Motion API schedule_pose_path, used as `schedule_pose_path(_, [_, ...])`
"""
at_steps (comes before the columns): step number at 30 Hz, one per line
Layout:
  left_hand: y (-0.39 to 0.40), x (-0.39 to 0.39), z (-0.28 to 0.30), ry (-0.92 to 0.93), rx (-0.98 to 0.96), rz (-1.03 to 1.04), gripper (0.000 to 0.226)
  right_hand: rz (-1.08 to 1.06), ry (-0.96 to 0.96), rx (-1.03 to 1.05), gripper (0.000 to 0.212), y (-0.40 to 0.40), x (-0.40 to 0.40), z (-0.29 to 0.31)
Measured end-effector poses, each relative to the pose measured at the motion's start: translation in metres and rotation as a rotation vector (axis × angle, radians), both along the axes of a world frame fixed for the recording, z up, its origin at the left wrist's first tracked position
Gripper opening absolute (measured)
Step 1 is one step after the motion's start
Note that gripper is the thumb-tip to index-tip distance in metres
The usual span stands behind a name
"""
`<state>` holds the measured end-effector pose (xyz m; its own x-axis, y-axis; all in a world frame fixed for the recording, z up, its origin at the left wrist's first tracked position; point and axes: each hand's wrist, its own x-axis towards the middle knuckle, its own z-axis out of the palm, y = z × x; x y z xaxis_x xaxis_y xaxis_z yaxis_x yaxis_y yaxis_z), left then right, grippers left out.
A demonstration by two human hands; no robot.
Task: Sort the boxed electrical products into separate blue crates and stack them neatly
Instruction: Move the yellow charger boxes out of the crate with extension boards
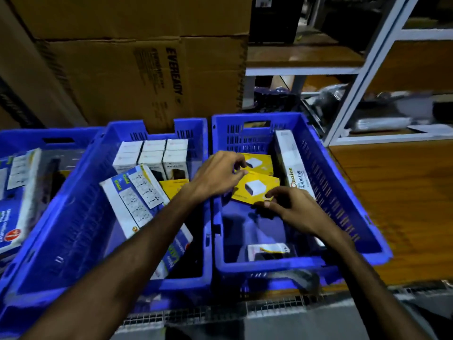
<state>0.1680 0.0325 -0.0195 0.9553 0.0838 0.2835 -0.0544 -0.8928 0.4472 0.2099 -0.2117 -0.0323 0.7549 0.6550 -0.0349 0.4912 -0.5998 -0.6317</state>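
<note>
Hands meet in the right crate [343,182], frame centre: left hand [218,175] and right hand [286,207] each pinch a yellow box [255,187] edge, apparently stacked on another. Uneven release could tip it off the lower yellow box [261,164].

two bare forearms enter from the lower edge, one from about 7 o'clock and one from about 5 o'clock. left hand [218,174] and right hand [291,209] are uncovered (no gloves, rings, watch or bands visible). no sleeve reaches into view; fingernails are short and plain.
</note>
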Motion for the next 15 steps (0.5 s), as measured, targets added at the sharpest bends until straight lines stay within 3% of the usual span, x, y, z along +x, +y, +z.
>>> schedule_pose_path(3, [0.004,0.023,-0.001,0.088,0.029,0.019,0.015,0.127,0.012,-0.142,0.038,0.019,0.024,-0.002])
schedule_pose_path(5, [0.006,0.039,0.000,0.159,0.078,0.022,0.015,0.193,0.015,-0.264,0.061,0.035,0.041,-0.008])
schedule_pose_path(8, [0.010,0.064,0.001,0.313,0.205,0.006,0.030,0.202,-0.030,-0.413,0.084,0.059,0.059,-0.020])
schedule_pose_path(10, [0.014,0.082,0.001,0.406,0.302,-0.010,0.051,0.189,-0.092,-0.458,0.085,0.075,0.063,-0.025])
schedule_pose_path(15, [0.040,0.146,-0.018,0.511,0.395,-0.063,0.051,0.050,-0.179,-0.511,0.064,0.096,0.077,-0.055])
